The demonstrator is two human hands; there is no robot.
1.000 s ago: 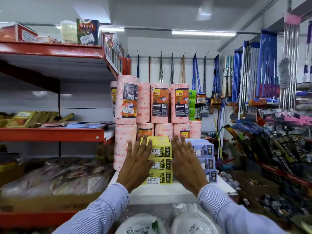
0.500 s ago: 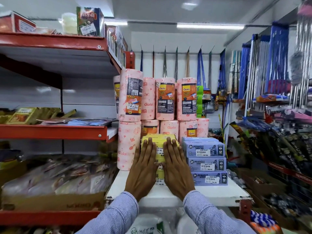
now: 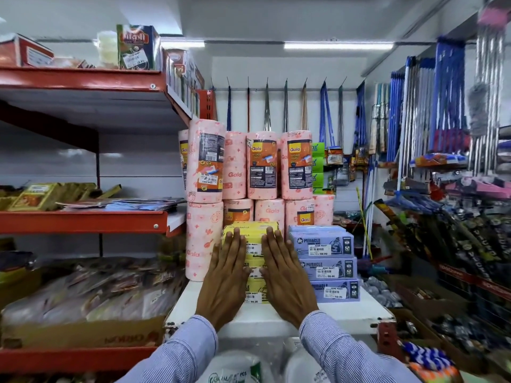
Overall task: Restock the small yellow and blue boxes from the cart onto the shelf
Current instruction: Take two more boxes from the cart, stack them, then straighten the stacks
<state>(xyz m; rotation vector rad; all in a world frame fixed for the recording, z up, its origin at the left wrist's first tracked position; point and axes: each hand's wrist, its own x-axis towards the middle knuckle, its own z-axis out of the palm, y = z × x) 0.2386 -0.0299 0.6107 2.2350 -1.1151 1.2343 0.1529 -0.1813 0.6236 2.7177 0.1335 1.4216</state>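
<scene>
A stack of three yellow boxes (image 3: 253, 251) stands on the white shelf (image 3: 345, 313) in front of me. My left hand (image 3: 225, 280) and my right hand (image 3: 284, 280) lie flat against the stack's front face, fingers straight and pointing up, the palms covering much of the labels. Neither hand grips a box. Right beside the yellow stack, touching it, stands a stack of three blue boxes (image 3: 325, 265) with white price stickers. The cart is not in view.
Pink paper-towel rolls (image 3: 261, 167) stand two high directly behind and left of the boxes. Red shelves (image 3: 83, 219) with packets run along the left. Brooms and mops (image 3: 442, 106) hang on the right. Packed white plates (image 3: 235, 369) sit below the shelf edge.
My hands came together from the stack's sides onto its front face. The yellow stack now sits further back, level with the blue stack, and the view has moved closer.
</scene>
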